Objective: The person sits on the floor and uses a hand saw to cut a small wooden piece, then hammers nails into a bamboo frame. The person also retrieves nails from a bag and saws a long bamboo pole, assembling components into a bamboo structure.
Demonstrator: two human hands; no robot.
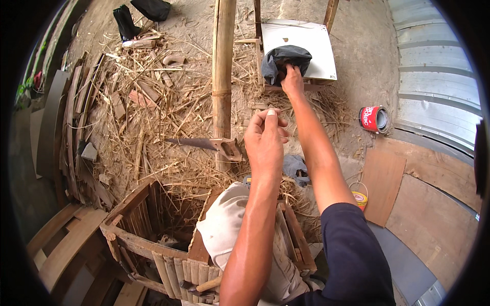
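Observation:
My right hand [292, 81] reaches into the mouth of a black plastic bag [297, 52], its fingertips hidden among the folds. The bag rests on a white board [321, 51] raised above the ground. Closer to me, my left hand [265, 133] hangs in the air with its fingers curled and the thumb on top; anything pinched there is too small or hidden to name. Just left of it, a handsaw [204, 145] with a wooden handle crosses an upright bamboo pole [222, 66]. A hammer [204, 286] lies by the slatted wooden frame [148, 247] at the bottom.
Wood shavings and bamboo scraps [168, 107] cover the ground. Boards [76, 117] lean at the left. A red can [374, 119] stands near the corrugated metal wall [434, 76]. Plywood sheets [429, 219] lie at the right, beside a small yellow-red tub [360, 198].

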